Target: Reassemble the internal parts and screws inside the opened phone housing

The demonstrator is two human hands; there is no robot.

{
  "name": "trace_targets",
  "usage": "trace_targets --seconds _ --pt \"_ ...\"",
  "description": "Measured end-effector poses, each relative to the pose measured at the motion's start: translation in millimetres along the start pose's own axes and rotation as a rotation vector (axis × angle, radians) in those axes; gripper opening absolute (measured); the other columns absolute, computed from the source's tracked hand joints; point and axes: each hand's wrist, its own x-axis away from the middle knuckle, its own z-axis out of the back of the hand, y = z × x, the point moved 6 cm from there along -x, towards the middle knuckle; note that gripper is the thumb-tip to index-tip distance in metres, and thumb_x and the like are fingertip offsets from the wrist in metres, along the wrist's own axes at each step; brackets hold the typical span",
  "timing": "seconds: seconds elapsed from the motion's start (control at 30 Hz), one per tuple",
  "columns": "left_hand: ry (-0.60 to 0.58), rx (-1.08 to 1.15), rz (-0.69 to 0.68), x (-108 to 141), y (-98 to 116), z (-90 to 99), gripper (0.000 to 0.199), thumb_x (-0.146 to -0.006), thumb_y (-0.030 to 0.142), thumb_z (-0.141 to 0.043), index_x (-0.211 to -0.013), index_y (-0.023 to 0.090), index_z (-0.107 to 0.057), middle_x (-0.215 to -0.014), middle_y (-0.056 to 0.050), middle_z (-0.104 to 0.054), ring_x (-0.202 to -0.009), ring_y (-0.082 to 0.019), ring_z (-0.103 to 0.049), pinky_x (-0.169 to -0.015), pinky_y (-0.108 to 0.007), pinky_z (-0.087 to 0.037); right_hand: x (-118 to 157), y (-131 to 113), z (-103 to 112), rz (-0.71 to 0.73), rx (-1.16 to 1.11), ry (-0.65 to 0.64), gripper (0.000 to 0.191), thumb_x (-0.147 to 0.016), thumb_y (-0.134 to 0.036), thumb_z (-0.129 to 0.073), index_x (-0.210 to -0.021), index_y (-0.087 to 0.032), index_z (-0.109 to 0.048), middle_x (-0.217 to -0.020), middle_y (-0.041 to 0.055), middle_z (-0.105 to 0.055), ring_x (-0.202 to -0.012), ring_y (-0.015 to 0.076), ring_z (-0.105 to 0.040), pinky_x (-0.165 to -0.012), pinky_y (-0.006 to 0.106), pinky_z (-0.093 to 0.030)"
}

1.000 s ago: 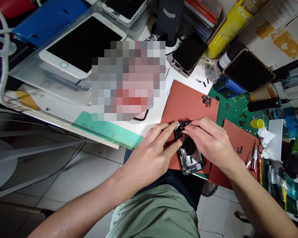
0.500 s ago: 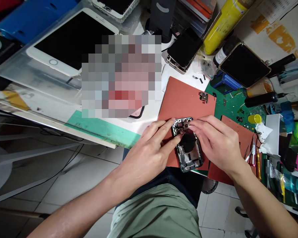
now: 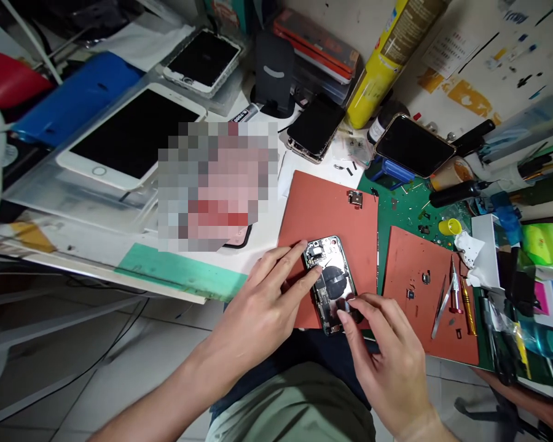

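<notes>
Left hand [image 3: 270, 294]: fingers apart, touching one phone [image 3: 335, 279] at the mat's [image 3: 329, 202] near edge. Right hand [image 3: 387, 347]: clamped on one part [image 3: 343, 304].

Both hands [image 3: 311, 301] at opened phone [image 3: 332, 279]

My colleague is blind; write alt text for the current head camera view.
The left hand steadies an opened phone on a reddish mat; the right hand holds a small dark piece at its lower end. Tools lie on a second mat nearby.
</notes>
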Motion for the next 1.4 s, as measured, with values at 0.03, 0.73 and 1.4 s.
trace_targets --seconds 0.03,0.73,1.4 --pt "0.007 0.008 0.003 0.5 -0.4 0.4 0.049 -0.092 -0.009 -0.057 -0.135 0.01 -0.069 -0.154 -0.025 -0.054 -0.132 -0.036 -0.054 -0.105 -0.06 -0.06 -0.3 -2.0 -1.3 0.001 -0.019 -0.002 0.017 -0.103 -0.017 -0.068 -0.119 -0.019 -0.07 -0.107 0.0076 -0.068 -0.097 0.0182 -0.069 -0.085 0.032 -0.06" --pt "-0.041 0.012 0.052 2.0 0.1 0.5 0.05 -0.093 -0.009 -0.054 -0.132 0.015 -0.073 -0.16 -0.023 -0.05 -0.139 -0.038 -0.052 -0.103 -0.061 -0.062 -78.4 11.6 -28.6 0.32 0.094 -0.109 0.024 -0.107 -0.011 -0.053 -0.113 -0.013 -0.076 -0.1 0.0107 -0.071 -0.083 0.0199 -0.065 -0.067 0.032 -0.057" --pt "-0.035 0.023 0.054 3.7 -0.9 -0.5 0.054 -0.091 -0.012 -0.055 -0.135 0.017 -0.07 -0.16 -0.02 -0.05 -0.136 -0.036 -0.052 -0.104 -0.06 -0.061 11.2 -6.1 -4.3 0.001 -0.045 0.081 0.025 -0.098 -0.011 -0.071 -0.123 -0.014 -0.068 -0.111 0.0127 -0.067 -0.104 0.0239 -0.064 -0.085 0.038 -0.058"
